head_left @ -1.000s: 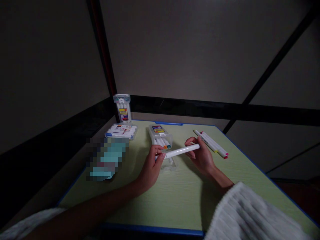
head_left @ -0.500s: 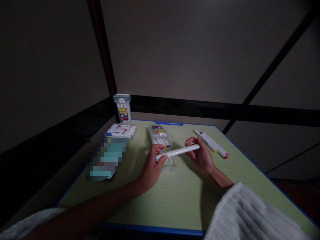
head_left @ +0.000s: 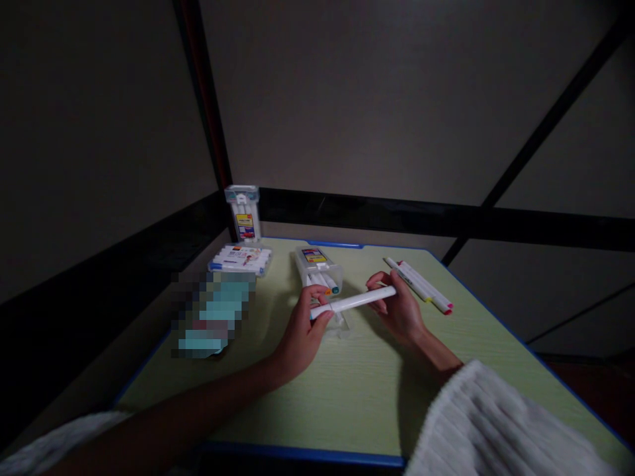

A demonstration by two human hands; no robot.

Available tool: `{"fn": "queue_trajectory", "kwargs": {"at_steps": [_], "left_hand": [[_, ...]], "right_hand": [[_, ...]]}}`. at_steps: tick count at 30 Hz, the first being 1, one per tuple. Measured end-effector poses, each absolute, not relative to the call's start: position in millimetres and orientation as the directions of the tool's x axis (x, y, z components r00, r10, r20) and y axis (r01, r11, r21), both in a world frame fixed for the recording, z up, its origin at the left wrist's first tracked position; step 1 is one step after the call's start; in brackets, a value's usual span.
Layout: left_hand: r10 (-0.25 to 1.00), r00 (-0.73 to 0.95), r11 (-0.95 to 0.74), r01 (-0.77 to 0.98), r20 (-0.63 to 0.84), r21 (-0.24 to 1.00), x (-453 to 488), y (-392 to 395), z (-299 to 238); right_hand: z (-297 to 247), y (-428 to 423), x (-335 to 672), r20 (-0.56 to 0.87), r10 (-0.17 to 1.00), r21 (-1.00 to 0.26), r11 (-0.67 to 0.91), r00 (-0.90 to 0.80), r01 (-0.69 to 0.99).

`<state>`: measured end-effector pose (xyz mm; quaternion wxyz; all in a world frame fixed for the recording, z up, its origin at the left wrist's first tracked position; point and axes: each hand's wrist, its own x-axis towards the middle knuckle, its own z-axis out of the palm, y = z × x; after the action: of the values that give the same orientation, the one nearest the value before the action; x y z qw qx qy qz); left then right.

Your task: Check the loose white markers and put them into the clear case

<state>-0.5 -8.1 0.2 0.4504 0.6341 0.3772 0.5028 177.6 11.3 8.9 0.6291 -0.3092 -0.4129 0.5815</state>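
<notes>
A white marker (head_left: 354,301) is held level above the pale green table (head_left: 347,390) between both hands. My left hand (head_left: 302,330) pinches its left end, where the cap sits. My right hand (head_left: 397,311) is wrapped round its right end. Just behind the marker lies an open clear marker case (head_left: 317,268) with several markers inside, coloured ends facing me. A clear lid (head_left: 337,325) lies on the table under the marker.
A few loose white markers (head_left: 421,284) lie at the right rear of the table. A flat marker pack (head_left: 241,259) lies at the left rear, and another pack (head_left: 243,215) stands upright behind it. A blurred-out item (head_left: 213,314) sits to the left.
My left hand's fingers closed onto the marker's left end, where a cap now sits. The right hand and marker barely moved.
</notes>
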Motion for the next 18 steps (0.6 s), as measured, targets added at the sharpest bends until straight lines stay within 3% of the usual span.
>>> {"fn": "queue_trajectory", "kwargs": {"at_steps": [18], "left_hand": [[0.92,0.326,-0.232,0.012,0.216,0.973,-1.2,-12.0,5.5]], "right_hand": [[12.2,9.4,176.0,0.126,0.991,-0.884,0.129,0.037,-0.449]]}}
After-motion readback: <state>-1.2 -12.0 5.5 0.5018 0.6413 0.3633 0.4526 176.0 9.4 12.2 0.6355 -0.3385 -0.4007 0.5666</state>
